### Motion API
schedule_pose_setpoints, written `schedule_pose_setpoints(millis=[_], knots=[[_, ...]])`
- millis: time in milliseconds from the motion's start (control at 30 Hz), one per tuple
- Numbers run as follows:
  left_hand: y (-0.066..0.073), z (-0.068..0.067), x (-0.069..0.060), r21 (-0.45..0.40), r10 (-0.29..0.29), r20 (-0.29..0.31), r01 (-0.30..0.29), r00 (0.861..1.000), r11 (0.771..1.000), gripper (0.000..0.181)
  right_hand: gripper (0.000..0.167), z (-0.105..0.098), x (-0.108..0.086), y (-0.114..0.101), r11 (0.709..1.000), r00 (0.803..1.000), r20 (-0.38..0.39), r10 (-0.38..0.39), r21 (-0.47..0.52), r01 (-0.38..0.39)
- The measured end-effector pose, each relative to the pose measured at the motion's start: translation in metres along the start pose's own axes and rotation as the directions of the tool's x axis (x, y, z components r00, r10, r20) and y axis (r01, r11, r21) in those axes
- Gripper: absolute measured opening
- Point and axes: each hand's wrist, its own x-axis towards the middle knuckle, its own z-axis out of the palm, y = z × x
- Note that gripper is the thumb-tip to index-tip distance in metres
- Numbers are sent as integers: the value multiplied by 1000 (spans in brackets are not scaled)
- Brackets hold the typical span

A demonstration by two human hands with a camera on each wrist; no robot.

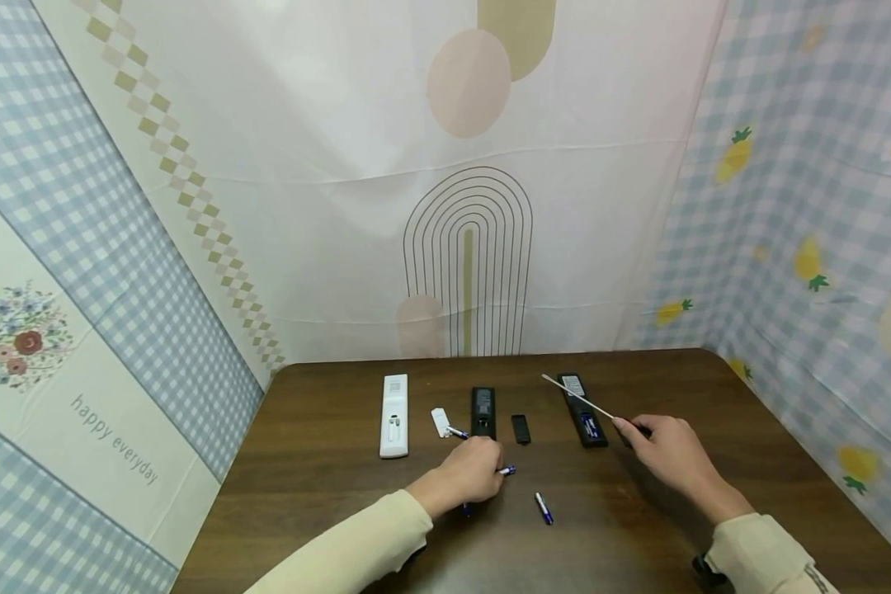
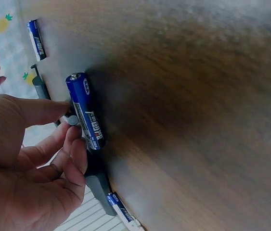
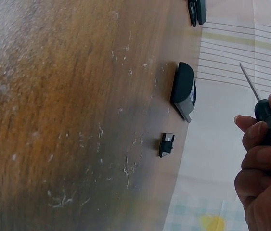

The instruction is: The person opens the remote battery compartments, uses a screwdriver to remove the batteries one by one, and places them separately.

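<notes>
In the head view, my left hand (image 1: 471,472) is low over the table, in front of a black remote control (image 1: 483,404) lying back up with its battery bay uncovered. Thumb and fingertips pinch a battery (image 2: 72,121), seen end-on in the left wrist view. Right beside the fingertips is a blue-and-white AAA battery (image 2: 85,111). My right hand (image 1: 671,450) grips the dark handle of a screwdriver (image 1: 581,398), its thin shaft pointing left and away over a second black remote control (image 1: 590,429), which has blue batteries in its bay.
A white remote control (image 1: 394,441) lies at the left, its cover (image 1: 440,419) near it. Loose batteries (image 1: 544,508) lie in front. A black cover (image 1: 520,429) sits between the black remotes. A small black piece (image 3: 166,145) lies by the right remote. Patterned cloth hangs behind.
</notes>
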Motion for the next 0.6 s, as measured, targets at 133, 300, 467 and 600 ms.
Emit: schedule_pose_setpoints(millis=[133, 300, 467, 600], knots=[[-13, 23, 9, 0, -10, 0, 10, 1000, 1000, 40, 55, 0, 0, 0, 1000, 1000, 4, 5, -2, -5], [-16, 27, 10, 11, -22, -12, 22, 1000, 1000, 37, 54, 0, 0, 0, 1000, 1000, 1, -1, -7, 1], [0, -2, -1, -28, -72, -24, 71, 997, 997, 20, 53, 0, 0, -2, 1000, 1000, -5, -10, -5, 10], [25, -51, -22, -115, -130, -14, 127, 991, 985, 20, 55, -2, 0, -2, 1000, 1000, 0, -6, 1, 6]])
